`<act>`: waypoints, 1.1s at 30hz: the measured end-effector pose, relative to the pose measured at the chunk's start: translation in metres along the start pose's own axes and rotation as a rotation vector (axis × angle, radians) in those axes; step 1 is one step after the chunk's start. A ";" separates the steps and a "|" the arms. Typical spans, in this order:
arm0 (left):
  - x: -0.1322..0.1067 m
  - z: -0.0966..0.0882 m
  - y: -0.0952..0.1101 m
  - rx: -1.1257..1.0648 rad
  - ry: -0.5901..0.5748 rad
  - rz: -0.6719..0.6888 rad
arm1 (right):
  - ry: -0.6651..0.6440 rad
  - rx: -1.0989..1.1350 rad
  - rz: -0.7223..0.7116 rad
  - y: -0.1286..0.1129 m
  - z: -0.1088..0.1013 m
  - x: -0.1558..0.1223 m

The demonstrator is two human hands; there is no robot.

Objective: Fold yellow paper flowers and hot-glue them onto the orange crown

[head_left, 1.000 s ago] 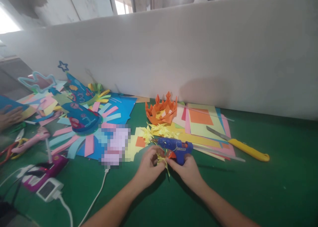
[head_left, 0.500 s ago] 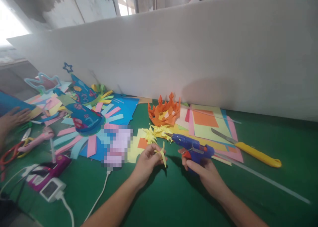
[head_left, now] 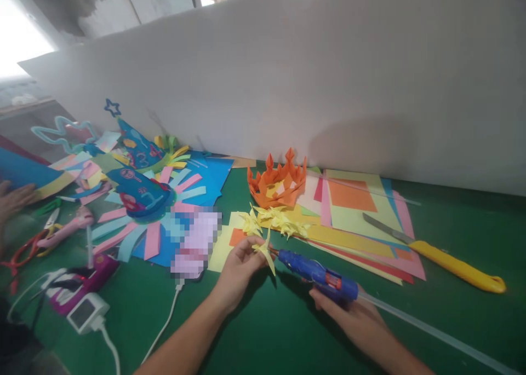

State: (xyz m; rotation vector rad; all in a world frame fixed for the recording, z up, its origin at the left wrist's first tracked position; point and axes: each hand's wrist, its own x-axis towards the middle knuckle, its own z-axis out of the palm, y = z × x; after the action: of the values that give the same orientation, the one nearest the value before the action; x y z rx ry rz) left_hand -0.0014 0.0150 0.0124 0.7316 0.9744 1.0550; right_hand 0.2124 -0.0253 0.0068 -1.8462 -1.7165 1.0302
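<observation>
Between the fingertips of my left hand is a small yellow folded-paper piece with pointed tips. My right hand is wrapped round a blue hot glue gun, a long clear glue stick trailing from its back. The gun's nozzle points left and sits at the yellow piece; whether it touches, I cannot tell. Just behind lie several yellow folded-paper stars. An orange folded-paper crown stands beyond them.
A yellow-handled knife lies right of stacked coloured paper. Blue party hats with paper fringes, a pink glue gun, scissors and a purple power strip are left. Another person's hand is at the far left.
The glue gun has swung down and left, bringing its nozzle to the yellow paper piece. My left hand has stayed nearly still. The view has shifted slightly, uncovering more yellow stars.
</observation>
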 end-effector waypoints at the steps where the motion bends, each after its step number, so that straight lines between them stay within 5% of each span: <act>1: 0.000 0.000 0.000 0.001 -0.004 -0.003 | 0.009 -0.015 0.004 0.002 0.001 0.000; 18: 0.000 -0.001 0.002 -0.068 -0.047 -0.076 | 0.165 0.038 -0.074 0.032 0.023 -0.001; 33: 0.000 -0.004 0.001 -0.093 -0.079 -0.092 | 0.171 -0.018 -0.062 0.026 0.019 0.001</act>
State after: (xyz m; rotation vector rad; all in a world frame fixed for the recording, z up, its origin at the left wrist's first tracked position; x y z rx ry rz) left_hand -0.0056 0.0157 0.0110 0.6412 0.8771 0.9779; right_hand 0.2156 -0.0320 -0.0245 -1.8235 -1.6749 0.8106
